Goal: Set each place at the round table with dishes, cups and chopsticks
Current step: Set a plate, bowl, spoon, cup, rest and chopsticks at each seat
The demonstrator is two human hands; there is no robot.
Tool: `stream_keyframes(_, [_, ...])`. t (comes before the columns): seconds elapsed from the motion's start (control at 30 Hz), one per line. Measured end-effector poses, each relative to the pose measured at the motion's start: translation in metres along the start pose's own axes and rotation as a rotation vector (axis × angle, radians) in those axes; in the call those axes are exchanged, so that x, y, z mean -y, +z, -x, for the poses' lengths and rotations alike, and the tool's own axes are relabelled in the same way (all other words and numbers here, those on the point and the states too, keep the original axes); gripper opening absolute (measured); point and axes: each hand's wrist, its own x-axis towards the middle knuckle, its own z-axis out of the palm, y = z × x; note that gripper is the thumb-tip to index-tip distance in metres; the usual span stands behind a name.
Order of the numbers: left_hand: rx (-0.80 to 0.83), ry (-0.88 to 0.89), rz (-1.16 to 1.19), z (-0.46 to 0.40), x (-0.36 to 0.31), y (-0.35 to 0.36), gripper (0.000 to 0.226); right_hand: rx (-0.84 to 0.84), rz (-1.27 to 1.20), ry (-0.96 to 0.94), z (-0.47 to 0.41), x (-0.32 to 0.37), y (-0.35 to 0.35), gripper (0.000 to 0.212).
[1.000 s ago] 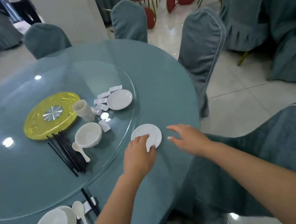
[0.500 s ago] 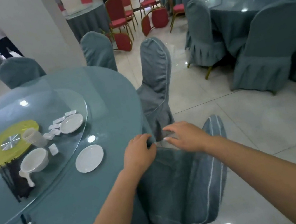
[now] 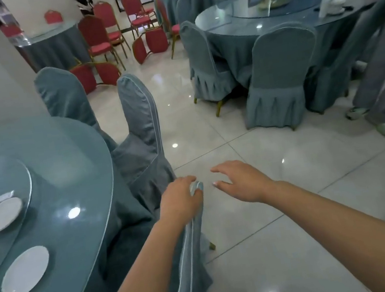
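Looks like a between-places step: left hand (image 3: 179, 199) has its fingers curled over the chair back (image 3: 192, 241), right hand (image 3: 238, 181) hovers beside it, fingers spread, holding nothing. The plate (image 3: 24, 272) sits on the surface, well left of both. Next probably means reaching back for more dishes.

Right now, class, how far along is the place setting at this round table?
Done: one white plate lies at the table's edge. In hand: the left hand grips a chair cover; the right hand hovers open. Left: another plate waits on the turntable; no cup or chopsticks beside the set plate.
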Motion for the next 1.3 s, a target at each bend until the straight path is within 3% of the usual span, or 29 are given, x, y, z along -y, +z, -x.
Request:
stream_keyframes(0.27, [-0.003, -0.012, 0.029, -0.103, -0.02, 0.03, 0.045, 0.041, -0.007, -0.009, -0.073, -0.068, -0.015, 0.049])
stream_keyframes(0.57, [-0.043, -0.143, 0.053, -0.21, -0.009, 0.026, 0.045, 0.135, 0.008, -0.074, -0.192, -0.104, -0.038, 0.05])
stream_keyframes(0.93, [-0.153, -0.366, 0.085, -0.261, 0.04, -0.013, 0.036, 0.231, -0.025, -0.3, -0.333, -0.076, -0.04, 0.048])
stream_keyframes(1.03, [-0.217, -0.421, 0.044, -0.275, 0.058, -0.025, 0.023, 0.299, -0.002, -0.409, -0.376, -0.061, -0.035, 0.047])
stream_keyframes(1.3, [-0.31, -0.73, 0.0, -0.315, 0.097, -0.045, 0.039, 0.476, 0.064, -0.675, -0.497, -0.015, -0.024, 0.05])
